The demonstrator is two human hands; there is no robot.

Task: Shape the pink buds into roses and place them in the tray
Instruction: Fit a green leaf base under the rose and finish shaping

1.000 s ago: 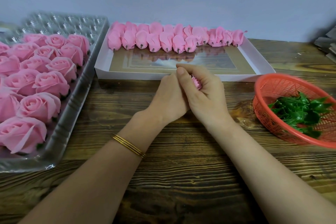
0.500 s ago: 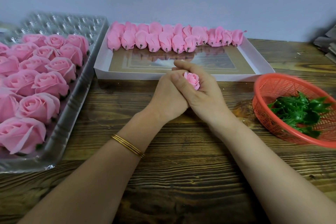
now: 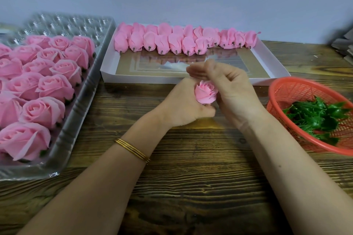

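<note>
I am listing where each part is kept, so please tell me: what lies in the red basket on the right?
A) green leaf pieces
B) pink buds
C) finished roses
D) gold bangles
A: the red basket holds a pile of green leaf pieces; the pink buds lie in the white box and the finished roses in the clear tray.

Red mesh basket [image 3: 286, 93] on the dark wood table [image 3: 191, 187], green plastic leaves [image 3: 315, 116] piled inside. Shallow white box [image 3: 133, 78] sits just behind-left of the basket, greyish stack [image 3: 343, 47] behind it.
</note>
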